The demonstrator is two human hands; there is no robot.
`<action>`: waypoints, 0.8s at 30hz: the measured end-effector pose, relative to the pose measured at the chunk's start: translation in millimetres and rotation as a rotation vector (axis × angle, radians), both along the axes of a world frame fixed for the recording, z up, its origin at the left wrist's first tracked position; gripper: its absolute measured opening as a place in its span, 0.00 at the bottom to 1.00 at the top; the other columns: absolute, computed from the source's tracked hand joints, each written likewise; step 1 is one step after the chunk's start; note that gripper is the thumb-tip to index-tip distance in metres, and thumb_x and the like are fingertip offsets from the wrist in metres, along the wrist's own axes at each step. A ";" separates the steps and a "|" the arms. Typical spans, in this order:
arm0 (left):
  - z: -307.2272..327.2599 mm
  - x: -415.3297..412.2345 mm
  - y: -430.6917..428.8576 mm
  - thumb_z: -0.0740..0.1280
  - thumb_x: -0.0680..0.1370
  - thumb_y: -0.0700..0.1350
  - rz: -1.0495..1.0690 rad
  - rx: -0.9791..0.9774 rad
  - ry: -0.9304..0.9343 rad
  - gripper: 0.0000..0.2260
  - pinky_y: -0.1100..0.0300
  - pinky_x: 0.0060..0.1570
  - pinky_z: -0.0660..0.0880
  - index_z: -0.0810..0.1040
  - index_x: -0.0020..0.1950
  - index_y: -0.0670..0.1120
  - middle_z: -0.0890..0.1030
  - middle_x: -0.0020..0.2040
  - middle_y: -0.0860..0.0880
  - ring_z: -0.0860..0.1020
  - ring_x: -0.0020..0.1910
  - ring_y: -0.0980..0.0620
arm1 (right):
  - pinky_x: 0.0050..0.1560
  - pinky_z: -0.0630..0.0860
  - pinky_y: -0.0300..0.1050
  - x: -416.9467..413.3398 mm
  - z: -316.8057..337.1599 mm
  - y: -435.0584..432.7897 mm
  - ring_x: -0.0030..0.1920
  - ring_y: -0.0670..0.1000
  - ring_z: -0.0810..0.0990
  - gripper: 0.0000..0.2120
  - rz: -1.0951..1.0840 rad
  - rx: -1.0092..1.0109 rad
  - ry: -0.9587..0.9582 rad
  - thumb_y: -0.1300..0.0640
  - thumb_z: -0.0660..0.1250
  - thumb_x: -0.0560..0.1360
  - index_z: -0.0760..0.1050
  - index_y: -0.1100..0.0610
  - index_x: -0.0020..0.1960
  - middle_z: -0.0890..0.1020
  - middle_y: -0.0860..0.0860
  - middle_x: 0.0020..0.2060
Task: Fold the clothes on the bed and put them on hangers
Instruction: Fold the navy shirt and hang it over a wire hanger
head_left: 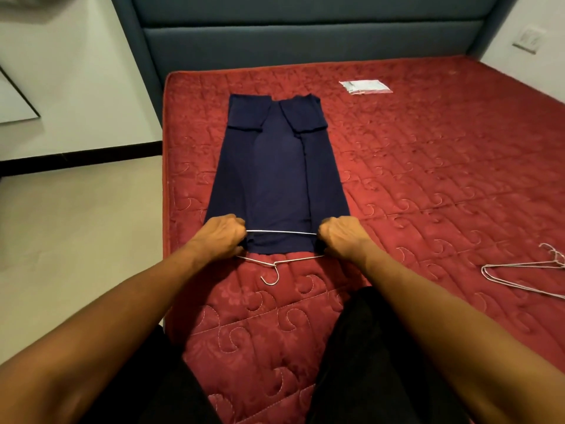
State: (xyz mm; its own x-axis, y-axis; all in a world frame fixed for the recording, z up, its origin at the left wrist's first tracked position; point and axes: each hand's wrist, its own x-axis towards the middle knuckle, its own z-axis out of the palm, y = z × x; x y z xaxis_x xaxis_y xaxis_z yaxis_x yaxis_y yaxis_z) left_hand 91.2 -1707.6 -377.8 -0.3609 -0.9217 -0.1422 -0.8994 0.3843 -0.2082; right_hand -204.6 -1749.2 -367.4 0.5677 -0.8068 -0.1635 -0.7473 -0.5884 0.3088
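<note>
A navy blue garment (276, 166) lies flat on the red quilted mattress (412, 166), its sides and sleeves folded inward into a long strip. A metal wire hanger (281, 233) sits at the garment's near end, its bar across the cloth and its hook pointing toward me. My left hand (224, 238) grips the hanger's left end together with the garment's near corner. My right hand (339, 237) grips the right end the same way. Both sets of fingers are curled under and mostly hidden.
Several spare wire hangers (526, 270) lie on the mattress at the right edge. A small white plastic packet (365, 86) lies near the blue padded headboard (305, 41). The mattress's left edge drops to a pale floor (82, 228). My dark-trousered knees rest on the bed's near edge.
</note>
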 end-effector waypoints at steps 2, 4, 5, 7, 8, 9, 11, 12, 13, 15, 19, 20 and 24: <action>-7.5 0.4 2.1 0.69 0.77 0.47 -0.006 -0.049 0.049 0.09 0.51 0.42 0.76 0.82 0.48 0.42 0.80 0.50 0.47 0.79 0.51 0.44 | 0.40 0.71 0.49 0.0 -5.5 -0.2 0.52 0.61 0.84 0.08 0.021 0.012 -0.029 0.57 0.65 0.76 0.81 0.57 0.51 0.83 0.54 0.53; -12.0 3.3 2.5 0.69 0.76 0.44 0.021 -0.050 0.099 0.07 0.49 0.40 0.77 0.82 0.45 0.41 0.80 0.47 0.45 0.79 0.48 0.43 | 0.39 0.70 0.51 -2.2 -8.2 -0.8 0.51 0.62 0.83 0.08 0.014 0.014 -0.096 0.56 0.66 0.75 0.81 0.57 0.51 0.81 0.55 0.53; -11.7 4.8 0.9 0.68 0.76 0.44 0.039 -0.044 0.126 0.07 0.47 0.42 0.78 0.82 0.46 0.41 0.80 0.47 0.44 0.78 0.48 0.42 | 0.39 0.71 0.52 -3.0 -8.5 -1.8 0.51 0.62 0.82 0.08 0.001 0.019 -0.141 0.56 0.67 0.74 0.80 0.58 0.51 0.80 0.56 0.53; -9.0 8.7 -3.5 0.67 0.74 0.43 0.043 -0.056 0.187 0.06 0.46 0.45 0.78 0.79 0.47 0.41 0.79 0.47 0.43 0.78 0.48 0.41 | 0.44 0.76 0.56 -4.3 -7.6 -4.8 0.51 0.64 0.81 0.11 -0.028 0.033 -0.236 0.54 0.68 0.73 0.77 0.60 0.51 0.79 0.58 0.52; -5.3 10.9 -7.0 0.66 0.74 0.42 0.052 -0.061 0.222 0.05 0.46 0.46 0.77 0.77 0.48 0.42 0.79 0.48 0.43 0.78 0.48 0.39 | 0.46 0.76 0.57 -4.4 -6.3 -8.1 0.51 0.64 0.80 0.12 -0.044 0.034 -0.275 0.53 0.67 0.74 0.76 0.60 0.52 0.79 0.59 0.52; -2.1 13.0 -10.4 0.65 0.76 0.43 0.077 -0.059 0.252 0.05 0.46 0.47 0.76 0.75 0.49 0.42 0.80 0.49 0.42 0.79 0.49 0.38 | 0.48 0.76 0.57 -5.5 -5.3 -11.5 0.52 0.65 0.80 0.13 -0.064 0.031 -0.314 0.52 0.66 0.75 0.74 0.60 0.52 0.80 0.60 0.52; 6.0 17.4 -21.4 0.63 0.79 0.43 0.116 -0.063 0.293 0.07 0.45 0.47 0.74 0.71 0.55 0.42 0.81 0.50 0.40 0.79 0.50 0.35 | 0.46 0.73 0.56 -7.3 -1.4 -21.4 0.52 0.65 0.80 0.13 -0.097 0.018 -0.374 0.52 0.64 0.77 0.71 0.61 0.54 0.81 0.62 0.50; 7.6 20.4 -26.6 0.61 0.80 0.43 0.128 -0.068 0.308 0.08 0.45 0.46 0.73 0.70 0.58 0.42 0.81 0.50 0.39 0.80 0.49 0.35 | 0.44 0.71 0.55 -8.2 0.4 -25.4 0.52 0.65 0.80 0.13 -0.110 0.011 -0.382 0.53 0.64 0.78 0.70 0.61 0.55 0.82 0.62 0.50; 11.0 23.8 -32.7 0.60 0.81 0.43 0.137 -0.081 0.325 0.09 0.44 0.44 0.73 0.68 0.60 0.42 0.82 0.49 0.39 0.80 0.47 0.34 | 0.44 0.69 0.54 -8.1 4.4 -30.4 0.52 0.65 0.80 0.12 -0.120 -0.001 -0.387 0.54 0.63 0.78 0.69 0.61 0.56 0.82 0.62 0.50; 14.7 30.4 -42.3 0.60 0.80 0.40 0.149 -0.102 0.344 0.13 0.45 0.42 0.73 0.66 0.64 0.44 0.82 0.48 0.40 0.81 0.46 0.34 | 0.45 0.70 0.56 -6.9 11.3 -37.7 0.52 0.65 0.79 0.12 -0.131 -0.032 -0.431 0.57 0.65 0.76 0.70 0.62 0.56 0.81 0.62 0.50; 26.0 38.0 -65.6 0.64 0.74 0.35 0.108 -0.150 0.336 0.22 0.51 0.37 0.69 0.68 0.67 0.49 0.81 0.50 0.44 0.81 0.47 0.38 | 0.47 0.72 0.57 -1.3 22.2 -60.5 0.52 0.65 0.79 0.09 -0.171 -0.032 -0.540 0.59 0.65 0.75 0.72 0.60 0.55 0.80 0.60 0.52; 29.8 39.3 -74.9 0.64 0.74 0.34 0.090 -0.159 0.337 0.23 0.52 0.37 0.69 0.70 0.67 0.50 0.81 0.50 0.45 0.81 0.47 0.38 | 0.47 0.72 0.56 0.3 26.4 -69.4 0.53 0.65 0.79 0.10 -0.189 0.007 -0.550 0.59 0.64 0.76 0.72 0.60 0.57 0.81 0.60 0.52; 42.0 46.6 -107.3 0.65 0.75 0.35 0.070 -0.151 0.361 0.20 0.53 0.36 0.66 0.74 0.65 0.50 0.84 0.51 0.44 0.81 0.48 0.37 | 0.49 0.73 0.53 2.2 38.6 -108.6 0.56 0.66 0.80 0.18 -0.201 0.218 -0.456 0.66 0.62 0.74 0.71 0.59 0.64 0.81 0.63 0.55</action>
State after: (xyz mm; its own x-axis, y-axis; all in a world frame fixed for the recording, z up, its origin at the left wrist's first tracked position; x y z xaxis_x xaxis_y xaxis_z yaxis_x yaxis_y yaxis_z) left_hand 137.8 -1815.0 -335.8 -0.2986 -0.9467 0.1209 -0.9480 0.3088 0.0767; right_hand -202.4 -1857.8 -328.8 0.4581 -0.8817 -0.1128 -0.8814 -0.4341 -0.1865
